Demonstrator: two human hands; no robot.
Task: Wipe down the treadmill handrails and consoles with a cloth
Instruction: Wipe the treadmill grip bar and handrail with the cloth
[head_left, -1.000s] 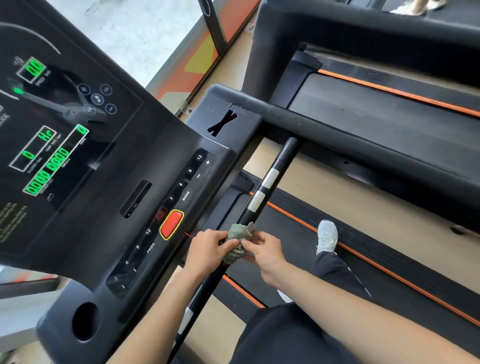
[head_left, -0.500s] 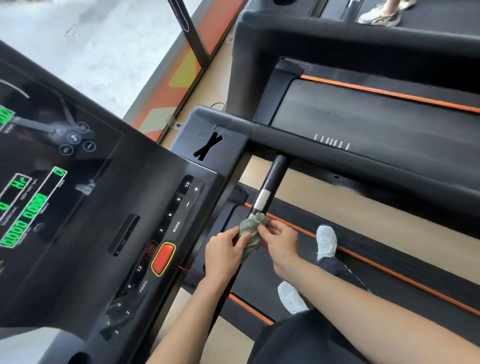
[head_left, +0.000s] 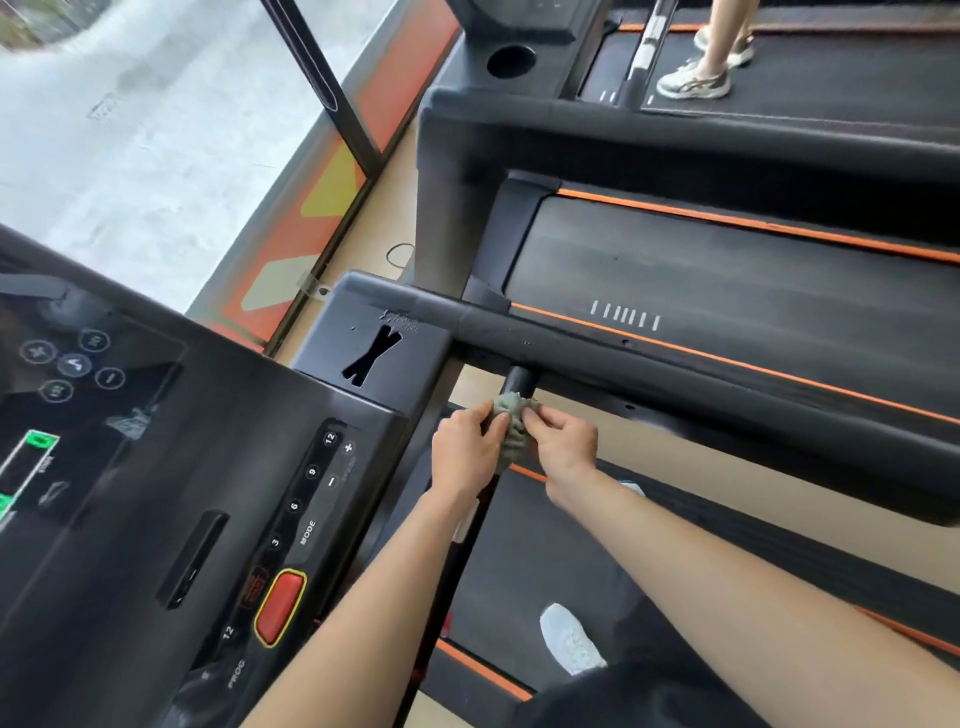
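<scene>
A crumpled grey-green cloth (head_left: 511, 423) is wrapped round the thin black grip bar (head_left: 518, 382), close to where that bar meets the thick black side handrail (head_left: 649, 366). My left hand (head_left: 467, 452) grips the cloth from the left and my right hand (head_left: 563, 447) pinches it from the right, both on the bar. The bar below my hands is mostly hidden by my left forearm. The black console (head_left: 171, 493) with its red stop button (head_left: 278, 605) fills the lower left.
My white shoe (head_left: 569, 642) stands on the treadmill belt (head_left: 545, 561) below. A second treadmill (head_left: 727, 275) lies to the right, and on a third at the top another person's shoes (head_left: 693, 80) are on the belt. A window post (head_left: 322, 83) rises at upper left.
Both hands have slid the cloth up the grip bar, past its silver bands, to its top end by the side handrail. The view has tilted toward the neighbouring treadmills.
</scene>
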